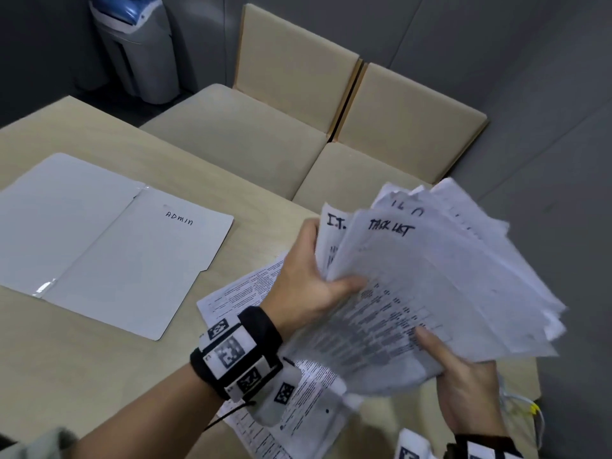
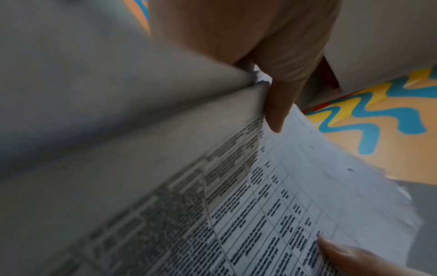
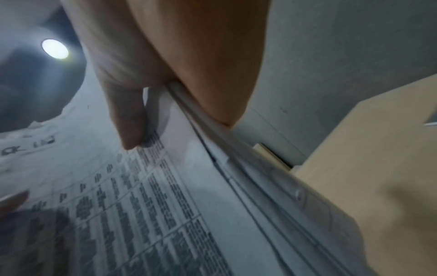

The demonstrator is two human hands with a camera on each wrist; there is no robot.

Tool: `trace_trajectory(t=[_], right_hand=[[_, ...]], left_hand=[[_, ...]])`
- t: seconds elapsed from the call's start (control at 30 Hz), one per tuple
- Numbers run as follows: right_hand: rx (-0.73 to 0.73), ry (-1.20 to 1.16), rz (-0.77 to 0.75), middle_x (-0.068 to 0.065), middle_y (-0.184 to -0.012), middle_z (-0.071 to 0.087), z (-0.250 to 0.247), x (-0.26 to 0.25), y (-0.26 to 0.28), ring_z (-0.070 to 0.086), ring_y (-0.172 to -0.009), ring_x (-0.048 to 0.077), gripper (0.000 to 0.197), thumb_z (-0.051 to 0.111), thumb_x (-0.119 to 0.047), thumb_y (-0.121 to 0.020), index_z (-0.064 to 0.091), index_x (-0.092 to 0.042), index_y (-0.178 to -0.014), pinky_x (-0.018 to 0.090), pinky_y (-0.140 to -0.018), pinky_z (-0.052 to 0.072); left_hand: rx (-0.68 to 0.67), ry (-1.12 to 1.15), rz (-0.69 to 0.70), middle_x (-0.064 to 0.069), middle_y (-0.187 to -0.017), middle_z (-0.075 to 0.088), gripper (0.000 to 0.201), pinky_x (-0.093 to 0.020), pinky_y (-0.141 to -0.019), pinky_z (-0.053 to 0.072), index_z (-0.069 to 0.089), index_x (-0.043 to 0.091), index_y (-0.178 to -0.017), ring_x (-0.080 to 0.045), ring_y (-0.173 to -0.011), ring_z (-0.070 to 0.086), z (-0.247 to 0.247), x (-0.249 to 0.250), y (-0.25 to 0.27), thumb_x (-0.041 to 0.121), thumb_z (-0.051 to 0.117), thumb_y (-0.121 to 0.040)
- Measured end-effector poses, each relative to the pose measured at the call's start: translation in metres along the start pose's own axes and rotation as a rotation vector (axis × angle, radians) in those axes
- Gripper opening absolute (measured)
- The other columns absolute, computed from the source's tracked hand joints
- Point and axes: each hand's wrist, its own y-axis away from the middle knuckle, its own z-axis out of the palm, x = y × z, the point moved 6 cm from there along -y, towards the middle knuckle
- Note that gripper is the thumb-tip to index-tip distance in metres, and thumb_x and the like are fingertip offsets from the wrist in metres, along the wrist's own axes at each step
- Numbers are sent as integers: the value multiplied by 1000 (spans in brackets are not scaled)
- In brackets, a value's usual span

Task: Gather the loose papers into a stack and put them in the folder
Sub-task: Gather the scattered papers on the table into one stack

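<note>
left hand [image 1: 306, 286]: thumb and fingers pinch the fanned papers [image 1: 440, 276] at their 9 o'clock edge | right hand [image 1: 463, 389]: grips their 6 o'clock corner, raised over table [image 1: 82, 376] | folder [image 1: 109, 240]: open flat at 9 o'clock | more sheets [image 1: 241, 293] lie beneath

Office: table [image 1: 99, 376], "ADMIN" folder [image 1: 132, 260].

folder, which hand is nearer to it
Left. The left hand grips the papers just right of the open folder; the right hand holds their near edge, farther right.
</note>
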Motion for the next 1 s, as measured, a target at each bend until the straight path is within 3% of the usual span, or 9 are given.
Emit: trace_trajectory(t=[0.1,0.2,0.3,0.37,0.5,0.63,0.77,0.9,1.0], right_hand=[[-28,89,-119,-17,-97,79,10,-22,8,72,-93,2,48,77,5,-68,78,-34,-95,16,-82,56],[-93,184,-74,-11,-100,80,17,-14,10,72,-94,3,46,79,5,-68,72,-21,-105,16,-85,55],[-82,168,-17,9,-113,73,21,14,6,72,-97,9,61,77,13,-68,56,-2,-124,28,-91,56],[-34,105,9,11,-116,70,23,31,3,72,-95,5,60,72,18,-72,52,5,-127,25,-88,57],[15,-90,109,1,-75,77,30,47,3,72,-68,6,19,60,14,-86,60,12,-105,16,-64,55],[-7,-190,198,3,-59,68,28,52,1,69,-60,12,14,55,13,-87,58,2,-79,27,-67,53],[-12,-187,207,2,-82,76,26,51,-2,74,-76,13,36,55,19,-82,65,-7,-104,29,-71,58],[-32,-42,196,10,-112,77,44,48,-5,73,-103,27,59,77,1,-71,63,-11,-127,41,-84,61],[10,-37,194,10,-108,78,38,40,-10,74,-101,31,50,78,-1,-73,66,-11,-121,37,-73,61]], left_hand=[[94,2,206,-3,-100,59,64,-23,-73,55,42,10,-110,-7,-86,64,-14,25,-2,-4,88,-68],[103,-70,279,-5,-111,58,67,-40,-81,54,42,17,-110,-21,-92,63,-20,28,-1,4,89,-64],[90,-109,210,8,-118,58,75,-38,-90,54,41,19,-116,-17,-103,66,-19,6,-3,15,91,-60],[108,-107,152,7,-124,56,81,-33,-96,52,40,19,-120,-13,-112,63,-21,-7,-3,17,93,-59],[128,-111,-14,6,-123,57,86,-22,-91,54,39,20,-126,-4,-109,64,-34,-35,-8,21,95,-60],[127,-76,-193,-1,-122,60,91,-30,-86,58,35,12,-132,-16,-111,67,-52,-68,-15,14,93,-63],[55,-9,-242,-8,-122,63,82,-31,-78,63,40,13,-129,-15,-102,72,-48,-73,-20,6,91,-65],[-124,-75,-183,-1,-129,64,84,-47,-100,55,45,18,-135,-16,-116,67,-15,-66,-23,16,92,-66],[-131,-73,-138,-1,-128,64,83,-48,-102,53,43,19,-137,-15,-117,65,-8,-58,-23,12,89,-68]])
